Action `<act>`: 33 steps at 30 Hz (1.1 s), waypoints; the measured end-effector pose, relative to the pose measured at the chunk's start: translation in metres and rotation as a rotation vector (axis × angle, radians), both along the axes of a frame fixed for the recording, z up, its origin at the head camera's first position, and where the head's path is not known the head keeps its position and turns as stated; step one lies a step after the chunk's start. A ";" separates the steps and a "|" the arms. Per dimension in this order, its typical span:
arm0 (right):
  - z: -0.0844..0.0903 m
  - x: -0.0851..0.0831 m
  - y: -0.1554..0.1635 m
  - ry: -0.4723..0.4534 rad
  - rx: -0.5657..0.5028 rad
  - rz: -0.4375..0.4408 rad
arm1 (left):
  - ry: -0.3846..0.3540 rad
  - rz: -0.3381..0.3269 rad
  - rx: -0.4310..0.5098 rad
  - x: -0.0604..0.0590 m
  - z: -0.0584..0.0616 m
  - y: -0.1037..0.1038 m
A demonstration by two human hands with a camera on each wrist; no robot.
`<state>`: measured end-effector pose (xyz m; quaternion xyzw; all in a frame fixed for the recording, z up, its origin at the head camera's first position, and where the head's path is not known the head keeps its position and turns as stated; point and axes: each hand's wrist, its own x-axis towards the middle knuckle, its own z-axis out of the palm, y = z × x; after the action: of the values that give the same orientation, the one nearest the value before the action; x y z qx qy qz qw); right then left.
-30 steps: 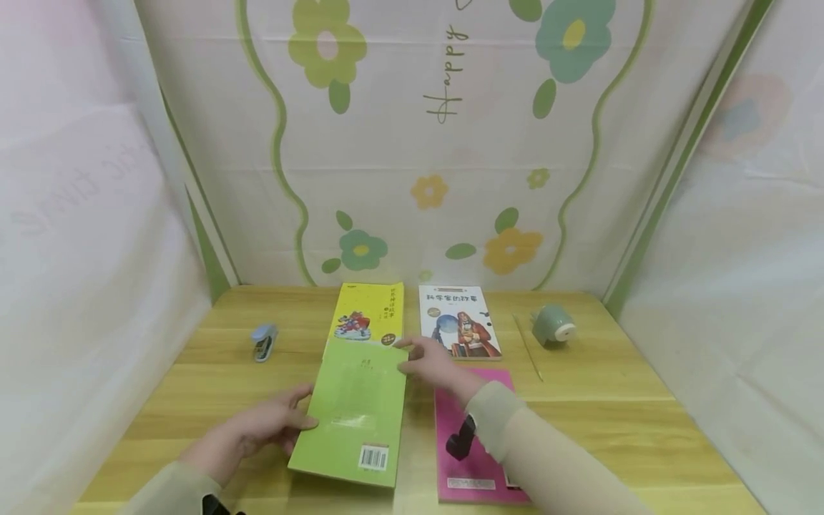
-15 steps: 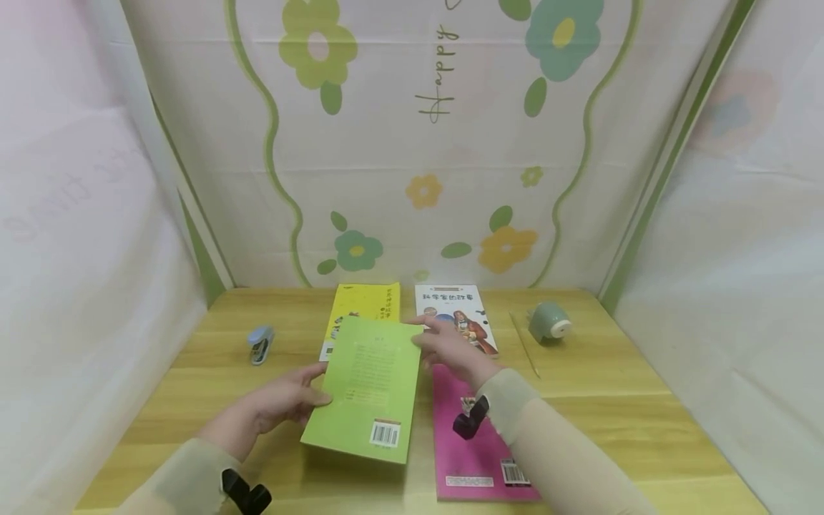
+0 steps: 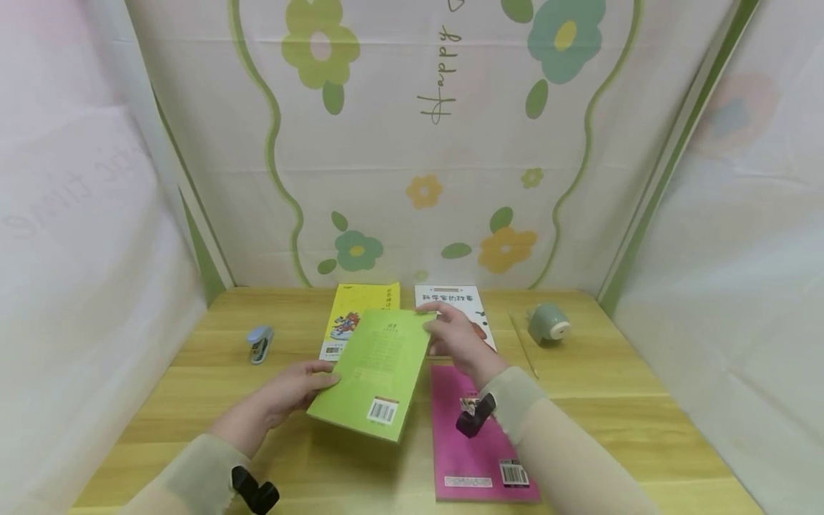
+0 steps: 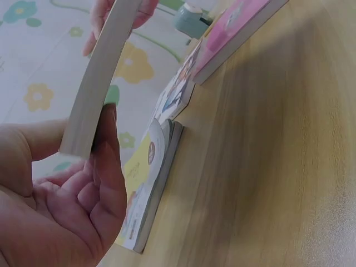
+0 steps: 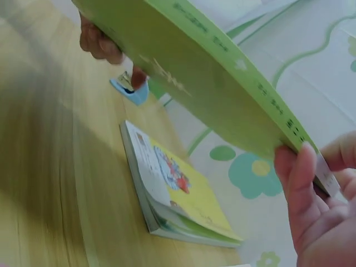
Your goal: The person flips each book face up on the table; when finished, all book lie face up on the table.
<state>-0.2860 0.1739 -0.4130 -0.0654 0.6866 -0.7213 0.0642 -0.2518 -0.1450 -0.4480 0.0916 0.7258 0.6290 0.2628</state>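
Observation:
A green book (image 3: 373, 368) with a barcode on its cover is held off the table, tilted, between both hands. My left hand (image 3: 292, 393) pinches its left edge, thumb on top and fingers beneath; the left wrist view shows the page block (image 4: 100, 83) between thumb and fingers. At the upper right corner, my right hand (image 3: 460, 340) grips the book by its spine end, as the right wrist view shows. Behind it lies a yellow book (image 3: 347, 318), partly covered in the head view. A white book (image 3: 476, 304) is partly hidden by the right hand.
A magenta book (image 3: 463, 443) lies under the right forearm. At the left stands a blue stapler (image 3: 260, 343). A pencil (image 3: 524, 347) and a grey-green pencil sharpener (image 3: 548, 323) are at the right. Patterned cloth (image 3: 386, 143) closes in the table's back and sides.
Both hands have carried the green book up and away from the front, first rightward off the yellow book's front part. It now slants more, its top toward the right.

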 end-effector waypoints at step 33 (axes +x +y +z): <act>0.016 0.005 -0.004 -0.022 -0.143 -0.364 | 0.225 0.126 -0.029 0.015 0.001 0.015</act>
<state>-0.2812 0.1703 -0.3971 0.0634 0.6334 -0.7686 -0.0644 -0.2365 -0.1297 -0.4472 0.1118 0.7642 0.6193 0.1411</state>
